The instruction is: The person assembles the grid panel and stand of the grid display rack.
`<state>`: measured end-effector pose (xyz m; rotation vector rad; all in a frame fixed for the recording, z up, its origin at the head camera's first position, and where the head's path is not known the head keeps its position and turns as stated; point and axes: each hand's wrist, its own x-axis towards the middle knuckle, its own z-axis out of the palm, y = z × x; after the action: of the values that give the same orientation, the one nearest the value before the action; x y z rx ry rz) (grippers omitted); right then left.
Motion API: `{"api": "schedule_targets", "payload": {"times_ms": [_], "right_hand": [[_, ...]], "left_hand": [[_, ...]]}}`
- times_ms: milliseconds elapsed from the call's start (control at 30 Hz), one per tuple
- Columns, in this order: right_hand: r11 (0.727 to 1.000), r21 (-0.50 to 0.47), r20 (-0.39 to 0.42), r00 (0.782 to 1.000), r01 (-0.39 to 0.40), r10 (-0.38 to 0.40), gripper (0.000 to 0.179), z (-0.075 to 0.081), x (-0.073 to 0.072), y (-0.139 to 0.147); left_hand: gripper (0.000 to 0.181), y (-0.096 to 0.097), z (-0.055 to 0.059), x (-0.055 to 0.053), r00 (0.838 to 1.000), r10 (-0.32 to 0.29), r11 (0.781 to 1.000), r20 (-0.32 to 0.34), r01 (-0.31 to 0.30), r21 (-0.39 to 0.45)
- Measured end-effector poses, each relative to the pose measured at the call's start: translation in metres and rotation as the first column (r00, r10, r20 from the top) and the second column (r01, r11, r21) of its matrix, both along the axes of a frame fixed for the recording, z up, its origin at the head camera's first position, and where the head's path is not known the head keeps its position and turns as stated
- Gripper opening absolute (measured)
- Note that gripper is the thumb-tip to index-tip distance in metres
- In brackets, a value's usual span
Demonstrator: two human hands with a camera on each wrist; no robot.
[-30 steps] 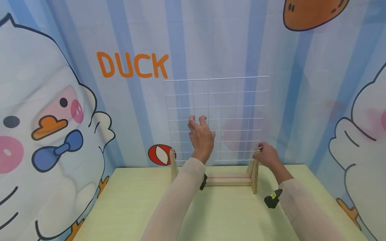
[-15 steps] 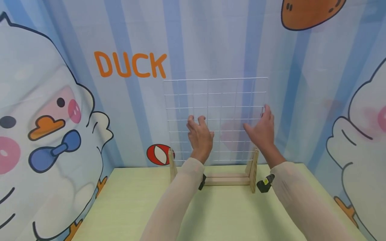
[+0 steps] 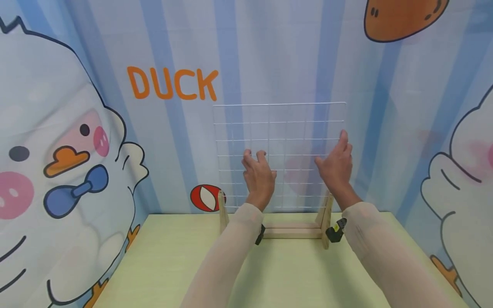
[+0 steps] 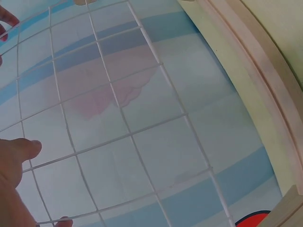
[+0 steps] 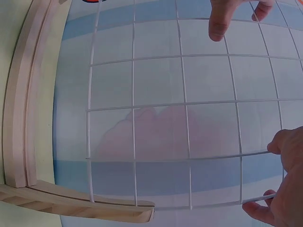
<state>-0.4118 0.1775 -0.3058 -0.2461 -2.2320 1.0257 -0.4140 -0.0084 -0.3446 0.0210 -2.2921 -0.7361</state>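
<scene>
A white wire grid panel (image 3: 286,139) stands upright between the side posts of a wooden stand (image 3: 292,233). My left hand (image 3: 259,179) holds the grid left of its middle, fingers bent at the wires; its thumb (image 4: 28,149) lies before the mesh in the left wrist view. At the right edge, my right hand (image 3: 337,164) grips the outer wires, thumb (image 5: 279,142) in front and fingertips curled round the edge wire in the right wrist view. One wooden side post (image 5: 94,205) meets the grid's lower corner there.
The stand rests on a pale yellow-green table (image 3: 173,256). Close behind hangs a blue striped cloth (image 3: 269,51) printed with ducks and a red ball (image 3: 208,197). A small black device (image 3: 336,231) sits at my right wrist.
My right hand has risen from the top of the right wooden post to the grid's right edge and taken hold there. The left hand has stayed in place on the mesh.
</scene>
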Motion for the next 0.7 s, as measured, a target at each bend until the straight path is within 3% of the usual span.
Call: {"api": "schedule_targets", "payload": {"times_ms": [167, 333, 567, 700], "right_hand": [[1.0, -0.001, -0.031, 1.0, 0.0, 0.0, 0.102, -0.001, 0.001, 0.001], [1.0, -0.002, -0.043, 0.999, -0.005, 0.005, 0.1, -0.001, 0.001, 0.002], [1.0, 0.002, -0.045, 0.999, -0.012, 0.012, 0.099, -0.003, 0.001, 0.003], [1.0, 0.008, -0.051, 0.999, -0.002, 0.003, 0.1, -0.002, 0.0, 0.004]], "left_hand": [[0.07, -0.006, 0.002, 0.003, 1.0, -0.012, 0.998, -0.01, 0.011, -0.069], [0.074, -0.02, 0.009, 0.01, 0.993, 0.013, 0.987, -0.114, -0.031, -0.157], [0.06, -0.056, 0.025, 0.012, 0.967, 0.004, 0.999, -0.256, -0.013, -0.034], [0.071, -0.079, 0.037, 0.01, 0.971, 0.064, 0.998, -0.23, -0.057, 0.037]]}}
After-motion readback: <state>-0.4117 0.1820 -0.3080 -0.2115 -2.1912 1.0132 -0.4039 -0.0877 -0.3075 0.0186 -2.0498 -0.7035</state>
